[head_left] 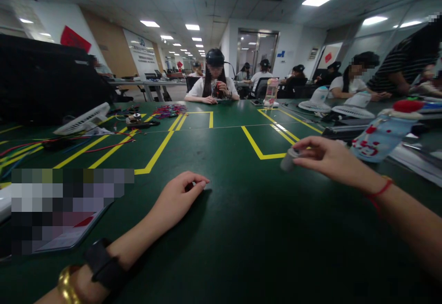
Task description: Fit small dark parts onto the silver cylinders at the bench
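Note:
Between the thumb and fingers of my right hand [328, 159] is a small grey cylinder [287, 160]. It is tilted and blurred, just above or on the table near the corner of a yellow tape mark; I cannot tell whether it touches the table. What kind of object it is does not show. My left hand [181, 195] rests on the green table [235, 230] with its fingers curled in and the thumb against the index finger. Nothing shows in that hand.
On the right stand a blue bottle with a red top [383, 133] and white fans [355, 106]. To the left lie a pixelated flat item [69, 212], loose wires [169, 110] and a tilted white fan [83, 119]. Across the table sits a person [214, 83] beside a clear bottle [271, 94].

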Demonstrator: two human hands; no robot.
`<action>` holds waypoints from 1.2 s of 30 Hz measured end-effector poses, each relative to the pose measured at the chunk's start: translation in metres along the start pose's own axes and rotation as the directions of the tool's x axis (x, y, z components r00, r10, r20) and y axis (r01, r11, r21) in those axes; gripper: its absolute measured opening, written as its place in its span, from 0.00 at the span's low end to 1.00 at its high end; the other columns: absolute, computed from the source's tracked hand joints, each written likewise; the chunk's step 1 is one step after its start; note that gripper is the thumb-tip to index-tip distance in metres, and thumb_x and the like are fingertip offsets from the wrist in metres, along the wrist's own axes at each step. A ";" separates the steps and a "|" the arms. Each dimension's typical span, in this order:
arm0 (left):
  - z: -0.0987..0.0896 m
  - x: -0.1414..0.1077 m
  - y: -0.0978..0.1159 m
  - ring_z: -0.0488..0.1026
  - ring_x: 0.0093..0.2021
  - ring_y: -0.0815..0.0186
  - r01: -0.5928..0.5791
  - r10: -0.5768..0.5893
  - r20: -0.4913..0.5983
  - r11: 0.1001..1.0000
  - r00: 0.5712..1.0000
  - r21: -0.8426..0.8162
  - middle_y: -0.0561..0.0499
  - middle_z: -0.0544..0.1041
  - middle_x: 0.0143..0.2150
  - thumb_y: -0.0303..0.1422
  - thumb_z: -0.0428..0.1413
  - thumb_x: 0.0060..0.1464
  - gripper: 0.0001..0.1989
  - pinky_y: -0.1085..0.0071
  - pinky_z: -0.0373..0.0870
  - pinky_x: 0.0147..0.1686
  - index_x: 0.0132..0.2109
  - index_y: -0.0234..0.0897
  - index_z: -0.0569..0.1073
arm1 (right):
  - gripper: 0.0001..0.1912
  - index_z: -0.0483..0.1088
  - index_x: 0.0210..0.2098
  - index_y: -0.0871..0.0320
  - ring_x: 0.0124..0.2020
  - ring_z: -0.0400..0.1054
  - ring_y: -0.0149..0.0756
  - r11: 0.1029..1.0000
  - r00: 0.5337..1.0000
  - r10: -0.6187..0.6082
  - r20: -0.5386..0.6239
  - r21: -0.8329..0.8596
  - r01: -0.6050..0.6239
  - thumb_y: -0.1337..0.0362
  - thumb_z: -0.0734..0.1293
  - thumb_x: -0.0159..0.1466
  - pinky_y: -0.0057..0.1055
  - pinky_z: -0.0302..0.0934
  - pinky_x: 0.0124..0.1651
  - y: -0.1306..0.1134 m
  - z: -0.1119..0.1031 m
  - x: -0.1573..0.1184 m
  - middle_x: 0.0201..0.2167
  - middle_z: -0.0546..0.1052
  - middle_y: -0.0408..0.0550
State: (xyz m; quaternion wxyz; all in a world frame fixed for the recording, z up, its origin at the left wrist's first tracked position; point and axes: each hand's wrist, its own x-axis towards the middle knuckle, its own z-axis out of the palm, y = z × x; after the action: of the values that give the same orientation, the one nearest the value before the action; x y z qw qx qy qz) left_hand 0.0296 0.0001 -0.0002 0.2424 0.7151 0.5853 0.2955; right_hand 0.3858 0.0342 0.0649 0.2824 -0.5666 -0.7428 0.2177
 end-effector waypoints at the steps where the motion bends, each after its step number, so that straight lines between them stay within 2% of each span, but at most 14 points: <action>1: 0.000 0.000 0.000 0.71 0.41 0.59 -0.002 0.002 0.000 1.000 1.000 -0.002 0.49 0.76 0.41 0.42 0.48 0.55 0.15 0.63 0.66 0.40 0.40 0.42 0.75 | 0.23 0.66 0.47 0.59 0.39 0.71 0.35 0.989 0.997 -0.068 0.036 0.130 0.063 0.56 0.68 0.54 0.34 0.66 0.43 -0.016 0.020 -0.004 0.42 0.74 0.52; 3: 0.000 0.000 0.001 0.71 0.42 0.59 -0.013 0.013 0.001 1.000 1.000 -0.007 0.49 0.76 0.41 0.43 0.48 0.55 0.15 0.63 0.66 0.41 0.40 0.41 0.75 | 0.20 0.66 0.47 0.58 0.40 0.70 0.33 0.941 0.976 -0.195 0.098 0.300 0.158 0.59 0.67 0.56 0.32 0.67 0.42 -0.042 0.061 -0.013 0.43 0.73 0.51; 5: -0.001 0.000 0.002 0.71 0.42 0.59 -0.028 0.028 -0.002 1.000 1.000 -0.013 0.48 0.76 0.41 0.43 0.48 0.56 0.16 0.62 0.66 0.42 0.40 0.41 0.75 | 0.17 0.67 0.45 0.58 0.41 0.69 0.32 0.905 0.948 -0.296 0.117 0.351 0.239 0.61 0.66 0.56 0.31 0.67 0.43 -0.058 0.094 -0.020 0.44 0.72 0.50; 7: -0.001 0.000 0.001 0.71 0.43 0.59 -0.037 0.037 -0.006 0.999 0.999 -0.013 0.48 0.76 0.41 0.42 0.48 0.56 0.15 0.63 0.66 0.43 0.40 0.41 0.75 | 0.15 0.67 0.44 0.57 0.43 0.67 0.32 0.887 0.928 -0.357 0.104 0.349 0.302 0.63 0.65 0.57 0.32 0.67 0.44 -0.063 0.114 -0.025 0.44 0.70 0.50; 9: -0.001 0.000 0.000 0.71 0.43 0.59 -0.038 0.038 -0.009 0.999 0.999 -0.009 0.48 0.76 0.41 0.42 0.48 0.56 0.15 0.63 0.66 0.43 0.40 0.41 0.75 | 0.16 0.66 0.46 0.56 0.43 0.66 0.32 0.878 0.923 -0.374 0.092 0.355 0.320 0.64 0.65 0.58 0.32 0.66 0.46 -0.061 0.122 -0.028 0.45 0.70 0.49; 13: 0.001 -0.002 0.003 0.71 0.40 0.61 -0.063 0.063 -0.017 0.998 0.998 0.002 0.49 0.75 0.41 0.40 0.48 0.56 0.14 0.64 0.66 0.41 0.43 0.42 0.75 | 0.29 0.59 0.53 0.56 0.45 0.66 0.32 0.890 0.942 -0.312 0.122 0.383 0.246 0.63 0.69 0.54 0.35 0.64 0.49 -0.053 0.124 -0.028 0.46 0.70 0.49; 14: 0.001 -0.003 0.006 0.70 0.40 0.61 -0.082 0.082 -0.020 0.997 0.996 0.000 0.49 0.75 0.41 0.40 0.48 0.56 0.14 0.65 0.66 0.40 0.44 0.42 0.74 | 0.29 0.59 0.53 0.56 0.44 0.67 0.32 0.893 0.944 -0.301 0.137 0.389 0.228 0.62 0.69 0.54 0.35 0.64 0.49 -0.052 0.124 -0.028 0.46 0.70 0.49; 18: 0.006 -0.009 0.029 0.69 0.41 0.64 -0.191 0.191 -0.004 0.979 0.982 -0.068 0.50 0.73 0.43 0.38 0.49 0.57 0.13 0.66 0.66 0.41 0.46 0.44 0.74 | 0.18 0.63 0.46 0.57 0.41 0.68 0.31 0.884 0.933 -0.316 0.171 0.410 0.224 0.64 0.67 0.56 0.33 0.64 0.46 -0.053 0.126 -0.027 0.42 0.72 0.47; 20: 0.010 -0.010 0.042 0.69 0.42 0.64 -0.239 0.240 0.002 0.965 0.971 -0.106 0.50 0.72 0.42 0.38 0.49 0.57 0.13 0.66 0.66 0.43 0.45 0.45 0.74 | 0.18 0.63 0.46 0.57 0.40 0.68 0.30 0.876 0.931 -0.326 0.167 0.424 0.231 0.65 0.67 0.56 0.32 0.64 0.45 -0.054 0.127 -0.026 0.41 0.73 0.46; 25: 0.017 -0.008 0.061 0.69 0.41 0.63 -0.235 0.233 -0.032 0.963 0.972 -0.135 0.50 0.72 0.39 0.38 0.53 0.55 0.10 0.66 0.66 0.42 0.39 0.44 0.77 | 0.17 0.63 0.44 0.57 0.38 0.68 0.30 0.881 0.928 -0.332 0.171 0.407 0.240 0.64 0.68 0.56 0.30 0.63 0.42 -0.055 0.127 -0.026 0.39 0.73 0.45; 29: 0.013 -0.005 0.057 0.69 0.39 0.63 -0.160 0.140 -0.128 0.973 0.982 -0.166 0.50 0.73 0.39 0.41 0.53 0.54 0.12 0.66 0.66 0.39 0.40 0.44 0.78 | 0.17 0.63 0.43 0.57 0.38 0.67 0.30 0.895 0.930 -0.332 0.155 0.364 0.258 0.65 0.68 0.55 0.30 0.62 0.42 -0.057 0.124 -0.027 0.38 0.72 0.44; 31: 0.011 -0.005 0.049 0.69 0.39 0.63 -0.135 0.116 -0.125 0.978 0.985 -0.156 0.50 0.72 0.39 0.42 0.53 0.54 0.12 0.66 0.65 0.40 0.41 0.44 0.78 | 0.17 0.63 0.43 0.57 0.37 0.67 0.30 0.908 0.936 -0.324 0.135 0.323 0.268 0.66 0.67 0.54 0.29 0.62 0.40 -0.057 0.122 -0.029 0.38 0.72 0.44; 36: 0.019 -0.006 0.027 0.66 0.44 0.58 -0.172 0.166 0.076 0.983 0.983 0.072 0.51 0.72 0.43 0.42 0.56 0.51 0.09 0.58 0.62 0.45 0.37 0.52 0.79 | 0.19 0.63 0.45 0.56 0.36 0.66 0.31 0.928 0.937 -0.331 0.108 0.215 0.303 0.67 0.66 0.53 0.29 0.61 0.38 -0.055 0.119 -0.033 0.38 0.71 0.45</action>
State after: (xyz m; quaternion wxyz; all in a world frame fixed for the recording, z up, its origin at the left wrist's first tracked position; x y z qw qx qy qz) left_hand 0.0612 -0.0109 0.0041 0.2088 0.7809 0.5248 0.2668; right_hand 0.2736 -0.0125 0.0056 0.3143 -0.3916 -0.8180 0.2806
